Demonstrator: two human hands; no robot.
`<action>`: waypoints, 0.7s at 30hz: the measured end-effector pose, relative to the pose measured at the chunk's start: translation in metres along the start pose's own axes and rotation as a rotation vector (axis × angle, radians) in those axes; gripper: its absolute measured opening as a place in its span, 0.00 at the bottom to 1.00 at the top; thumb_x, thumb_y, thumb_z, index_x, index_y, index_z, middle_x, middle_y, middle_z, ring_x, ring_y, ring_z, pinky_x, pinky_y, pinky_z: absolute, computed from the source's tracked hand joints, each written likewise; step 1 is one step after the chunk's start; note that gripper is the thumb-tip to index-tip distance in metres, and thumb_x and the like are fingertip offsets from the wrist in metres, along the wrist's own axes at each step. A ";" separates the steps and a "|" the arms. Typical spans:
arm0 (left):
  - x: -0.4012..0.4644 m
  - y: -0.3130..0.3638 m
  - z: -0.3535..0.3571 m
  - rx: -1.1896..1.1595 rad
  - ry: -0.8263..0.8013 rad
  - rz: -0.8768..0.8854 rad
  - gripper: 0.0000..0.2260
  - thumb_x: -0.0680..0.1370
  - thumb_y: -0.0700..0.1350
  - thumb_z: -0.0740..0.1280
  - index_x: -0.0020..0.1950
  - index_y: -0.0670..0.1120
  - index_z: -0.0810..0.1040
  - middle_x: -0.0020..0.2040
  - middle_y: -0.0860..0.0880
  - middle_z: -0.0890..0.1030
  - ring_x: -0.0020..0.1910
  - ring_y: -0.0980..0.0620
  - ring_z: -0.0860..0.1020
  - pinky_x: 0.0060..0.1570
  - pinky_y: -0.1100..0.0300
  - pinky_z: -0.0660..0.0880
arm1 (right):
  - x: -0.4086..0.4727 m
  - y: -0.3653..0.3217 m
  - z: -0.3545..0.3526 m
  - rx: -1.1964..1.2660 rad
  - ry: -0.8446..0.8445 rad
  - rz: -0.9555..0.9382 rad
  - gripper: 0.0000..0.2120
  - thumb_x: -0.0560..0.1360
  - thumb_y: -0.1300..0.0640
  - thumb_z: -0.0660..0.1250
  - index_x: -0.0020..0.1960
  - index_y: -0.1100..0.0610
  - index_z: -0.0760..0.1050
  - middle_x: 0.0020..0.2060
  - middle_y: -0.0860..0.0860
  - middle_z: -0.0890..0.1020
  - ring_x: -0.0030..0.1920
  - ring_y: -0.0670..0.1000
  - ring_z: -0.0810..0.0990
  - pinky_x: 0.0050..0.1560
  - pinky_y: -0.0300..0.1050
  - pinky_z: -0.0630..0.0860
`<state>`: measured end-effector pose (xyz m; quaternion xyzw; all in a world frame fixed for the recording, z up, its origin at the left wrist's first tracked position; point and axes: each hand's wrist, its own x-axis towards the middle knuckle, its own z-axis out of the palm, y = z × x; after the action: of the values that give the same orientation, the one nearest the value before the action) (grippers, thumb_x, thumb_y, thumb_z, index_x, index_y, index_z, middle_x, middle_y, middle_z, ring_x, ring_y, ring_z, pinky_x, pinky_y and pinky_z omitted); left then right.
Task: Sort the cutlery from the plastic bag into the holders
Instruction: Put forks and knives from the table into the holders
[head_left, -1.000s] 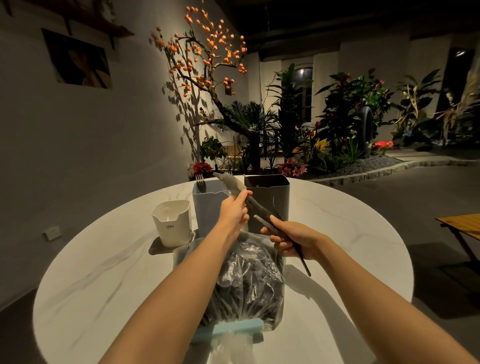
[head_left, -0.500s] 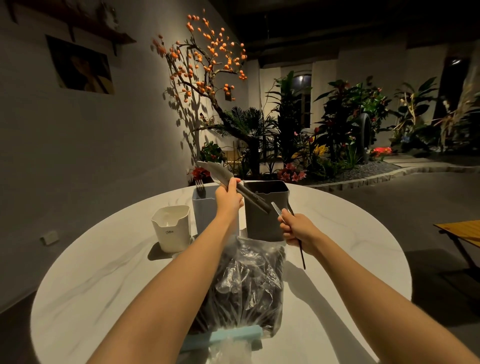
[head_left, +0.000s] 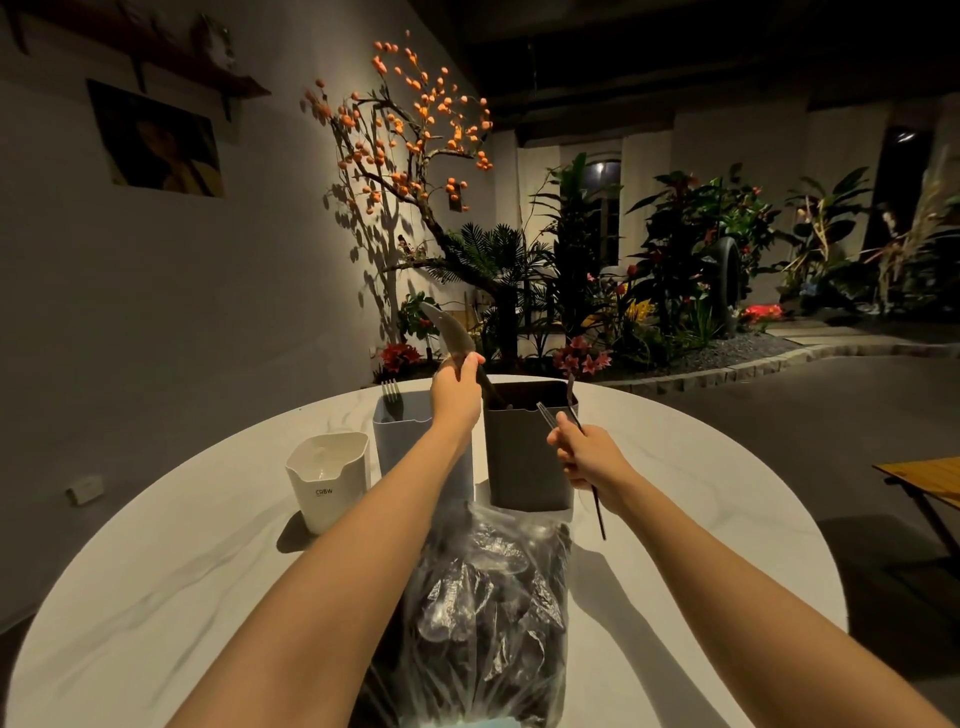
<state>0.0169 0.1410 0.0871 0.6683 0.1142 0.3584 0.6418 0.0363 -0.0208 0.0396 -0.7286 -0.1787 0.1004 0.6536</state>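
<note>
Above the dark holder (head_left: 524, 452), the left hand (head_left: 457, 397) grips a knife (head_left: 457, 340) by its blade, handle down inside the rim, while the right hand (head_left: 582, 454) pinches slim utensils (head_left: 597, 499); lower it straight, then release; plastic bag (head_left: 493, 597) lies nearer.

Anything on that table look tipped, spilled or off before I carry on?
Nothing stands out. The three holders, white, grey and dark, stand upright. A fork sits in the grey one. The plastic bag lies intact with no cutlery loose on the table. The left hand holds a knife and the right hand holds utensils.
</note>
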 end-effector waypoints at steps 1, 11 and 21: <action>0.002 -0.004 0.001 0.060 -0.029 0.015 0.08 0.83 0.46 0.59 0.53 0.46 0.76 0.43 0.46 0.76 0.38 0.53 0.71 0.37 0.62 0.69 | 0.002 0.001 0.001 -0.007 -0.004 -0.002 0.18 0.83 0.48 0.53 0.42 0.58 0.72 0.28 0.50 0.68 0.28 0.46 0.64 0.28 0.36 0.61; -0.001 -0.018 -0.004 0.342 -0.112 0.076 0.16 0.79 0.46 0.67 0.66 0.43 0.73 0.42 0.48 0.76 0.45 0.53 0.74 0.51 0.59 0.72 | 0.005 0.000 0.018 -0.008 -0.085 0.000 0.19 0.83 0.47 0.52 0.40 0.57 0.69 0.27 0.49 0.67 0.27 0.46 0.63 0.27 0.35 0.60; -0.024 -0.004 -0.024 0.270 -0.207 0.149 0.11 0.78 0.51 0.68 0.43 0.45 0.81 0.38 0.51 0.79 0.38 0.59 0.74 0.40 0.69 0.69 | -0.001 -0.006 0.040 -0.125 -0.115 -0.138 0.17 0.83 0.51 0.53 0.38 0.57 0.66 0.28 0.49 0.66 0.27 0.45 0.62 0.25 0.37 0.59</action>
<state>-0.0145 0.1452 0.0738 0.7884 0.0451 0.3155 0.5262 0.0197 0.0157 0.0403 -0.7470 -0.2716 0.0856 0.6007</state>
